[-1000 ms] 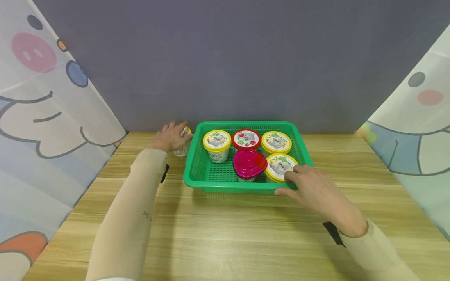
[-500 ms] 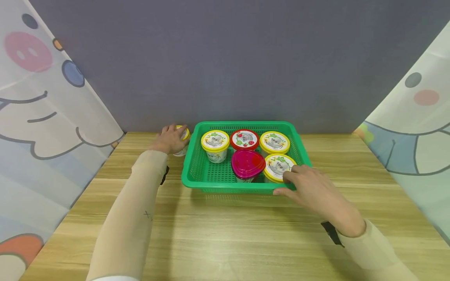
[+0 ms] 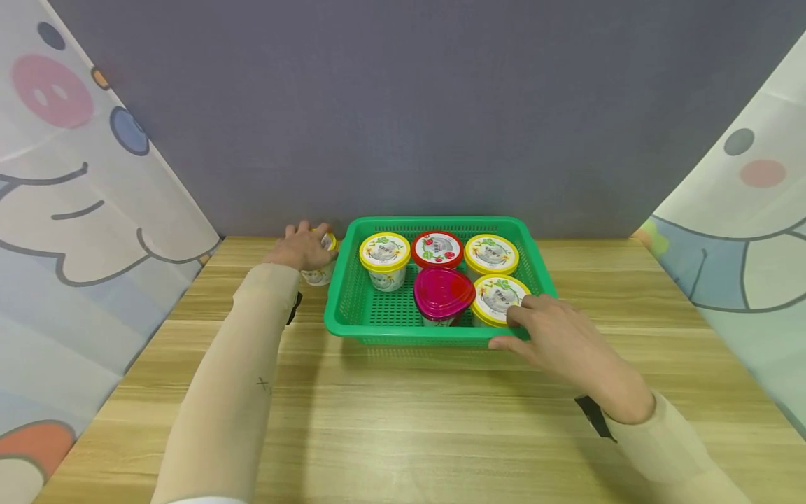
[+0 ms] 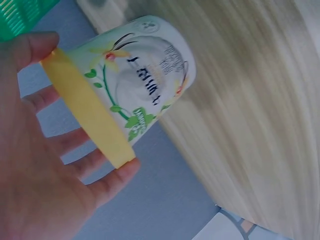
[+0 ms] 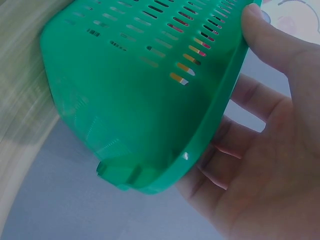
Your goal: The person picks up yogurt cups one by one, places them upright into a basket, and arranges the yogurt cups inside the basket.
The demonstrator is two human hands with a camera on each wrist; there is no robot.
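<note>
Left of the basket, my left hand holds a white ice cream cup by its yellow lid. In the left wrist view the thumb and fingertips span the lid, and vanilla flowers decorate the cup's side. The cup's base is close over the wood. My right hand grips the near right rim of the green plastic basket, thumb outside and fingers over the edge. In the right wrist view the fingers curl around the basket's rim.
Inside the basket stand several similar cups: yellow-lidded ones, a red-lidded one and one under a tilted magenta lid. A grey panel rises behind the wooden table. Cartoon-printed sheets flank both sides.
My left hand and the cup have shifted slightly left and toward me, away from the basket's side. The right hand keeps its grip on the rim.
</note>
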